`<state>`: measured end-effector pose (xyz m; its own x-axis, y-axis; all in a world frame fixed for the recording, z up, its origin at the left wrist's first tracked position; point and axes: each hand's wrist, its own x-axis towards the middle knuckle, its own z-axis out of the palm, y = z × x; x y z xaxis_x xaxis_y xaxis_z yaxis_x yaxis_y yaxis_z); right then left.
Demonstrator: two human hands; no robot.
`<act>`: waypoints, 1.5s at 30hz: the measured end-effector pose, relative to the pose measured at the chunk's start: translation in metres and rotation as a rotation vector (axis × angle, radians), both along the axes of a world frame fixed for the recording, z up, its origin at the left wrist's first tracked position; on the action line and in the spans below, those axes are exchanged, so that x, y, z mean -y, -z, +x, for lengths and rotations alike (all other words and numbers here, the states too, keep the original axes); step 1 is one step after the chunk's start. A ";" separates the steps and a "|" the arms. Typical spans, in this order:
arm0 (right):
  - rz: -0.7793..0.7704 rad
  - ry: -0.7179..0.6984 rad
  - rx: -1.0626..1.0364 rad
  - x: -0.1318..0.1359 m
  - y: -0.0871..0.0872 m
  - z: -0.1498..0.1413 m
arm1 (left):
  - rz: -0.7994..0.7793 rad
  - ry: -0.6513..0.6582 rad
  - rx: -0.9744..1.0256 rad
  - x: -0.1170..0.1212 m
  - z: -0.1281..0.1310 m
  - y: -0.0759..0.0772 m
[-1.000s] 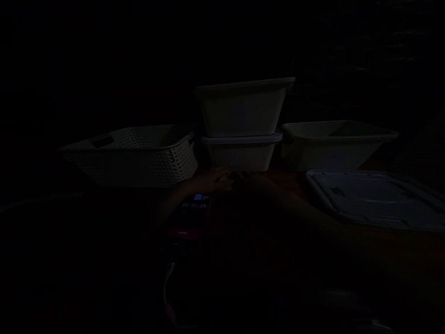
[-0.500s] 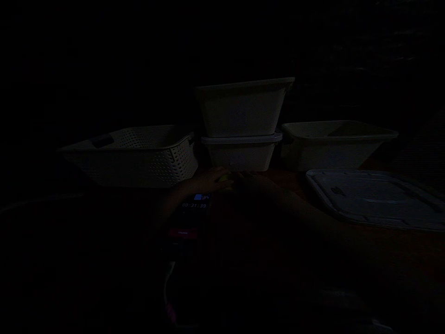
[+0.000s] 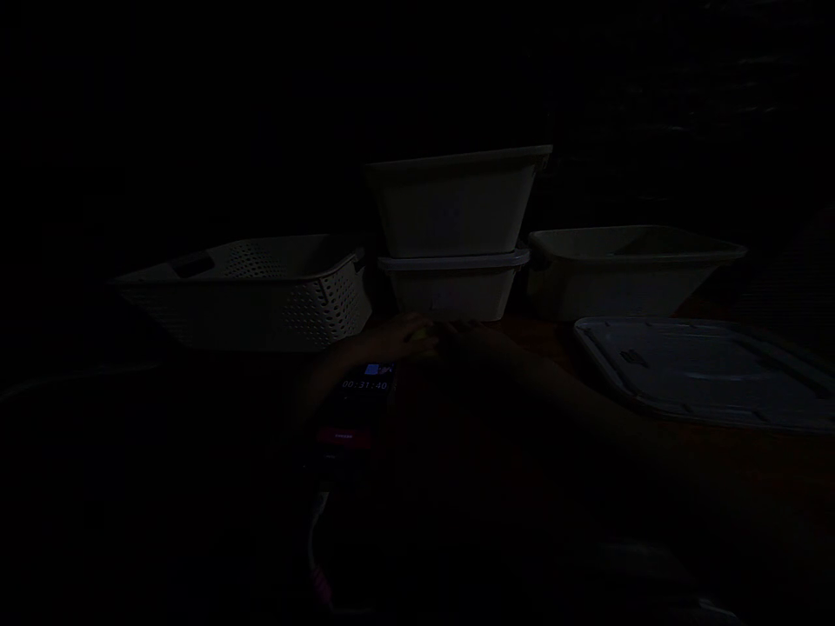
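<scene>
The scene is very dark. My left hand (image 3: 395, 337) and my right hand (image 3: 473, 335) meet on the table just in front of the lidded lower bin (image 3: 453, 287). Between their fingers shows a small yellowish thing (image 3: 422, 332) that I cannot make out. Both hands look curled around it, fingers close together. A second white bin (image 3: 457, 202) is stacked on the lower one. A phone (image 3: 362, 404) with a lit timer screen lies under my left wrist.
A white perforated basket (image 3: 251, 291) stands at the left. An open white bin (image 3: 626, 269) stands at the right, with a flat lid (image 3: 704, 369) lying in front of it. A cable (image 3: 317, 539) runs from the phone toward me.
The phone's timer has advanced by one second. My hands have hardly moved, with only slight finger shifts.
</scene>
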<state>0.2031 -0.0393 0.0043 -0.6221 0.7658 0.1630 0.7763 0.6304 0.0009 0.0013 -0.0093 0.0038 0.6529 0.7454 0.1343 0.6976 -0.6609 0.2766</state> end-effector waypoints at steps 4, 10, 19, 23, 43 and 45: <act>0.005 0.020 -0.018 0.002 -0.001 0.000 | -0.008 0.011 -0.004 0.000 0.000 -0.001; -0.011 0.018 0.013 0.005 -0.004 -0.001 | -0.018 0.003 0.006 -0.004 -0.002 0.002; 0.029 -0.004 0.006 -0.002 0.003 0.000 | -0.004 -0.019 0.000 -0.002 -0.002 0.002; 0.026 0.001 0.007 -0.003 0.003 0.000 | -0.002 0.006 -0.001 -0.003 -0.002 0.002; 0.017 0.004 -0.004 -0.010 0.009 0.000 | 0.002 -0.010 0.003 0.001 0.001 0.000; 0.014 0.003 -0.002 -0.010 0.009 0.000 | 0.004 -0.019 0.003 0.001 0.001 0.000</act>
